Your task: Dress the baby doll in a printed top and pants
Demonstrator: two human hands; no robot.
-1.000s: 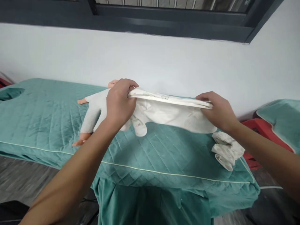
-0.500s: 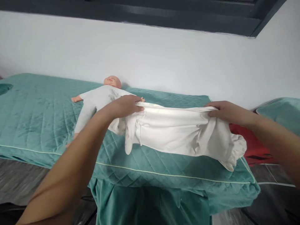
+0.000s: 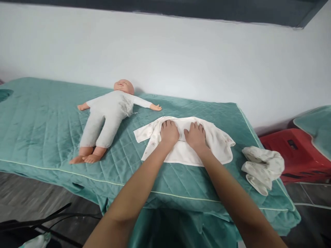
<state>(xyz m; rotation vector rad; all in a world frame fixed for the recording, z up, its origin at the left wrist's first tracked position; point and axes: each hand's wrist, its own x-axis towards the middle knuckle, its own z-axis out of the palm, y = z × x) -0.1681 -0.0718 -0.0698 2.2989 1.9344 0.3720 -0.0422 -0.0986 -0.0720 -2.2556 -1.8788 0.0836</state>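
Note:
A white baby shirt (image 3: pixel 178 151) lies spread on the green quilted bed, its patterned sleeve reaching out to the left. My left hand (image 3: pixel 169 132) rests on its upper left part with the fingers laid out over the cloth. Close by, my right hand (image 3: pixel 196 135) presses on the shirt's upper middle, fingers spread. Left of the shirt a baby doll (image 3: pixel 108 106) lies on its back with arms stretched out. A crumpled white garment (image 3: pixel 262 167) sits near the bed's right end, apart from both hands.
The green bed cover (image 3: pixel 46 131) runs along a white wall (image 3: pixel 165 51). Beyond the bed's right end stands a red plastic stool (image 3: pixel 297 148), partly under another green cover (image 3: pixel 315 124). Dark cables or straps (image 3: pixel 57 217) show at the lower left.
The shirt, stretched between my hands above the bed before, now lies flat on it. My hands have released its edge and come closer together. The crumpled garment at right is now uncovered.

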